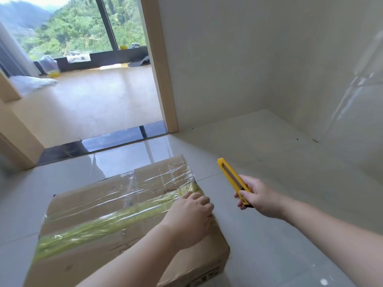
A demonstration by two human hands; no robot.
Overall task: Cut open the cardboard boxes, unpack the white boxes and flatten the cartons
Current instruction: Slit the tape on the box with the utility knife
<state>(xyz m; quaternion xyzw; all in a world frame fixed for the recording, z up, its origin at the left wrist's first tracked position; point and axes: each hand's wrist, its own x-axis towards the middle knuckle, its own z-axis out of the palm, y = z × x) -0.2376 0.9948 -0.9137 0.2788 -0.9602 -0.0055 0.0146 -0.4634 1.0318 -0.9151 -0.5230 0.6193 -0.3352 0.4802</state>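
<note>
While gripped, knife (233,179) beside carton (128,216).

Light: bright daylight from window (68,23) at 11 o'clock.
Glare: sheen on tape (145,183) and floor (132,156); streak on wall (352,85) at 2 o'clock.
Shadows: soft, faint.
Blur: overall soft, left edge smeared.
Distortion: wide-angle, door frame (161,65) leans.

A taped cardboard box (128,220) sits flat on the pale glossy tiled floor (279,183).
</note>
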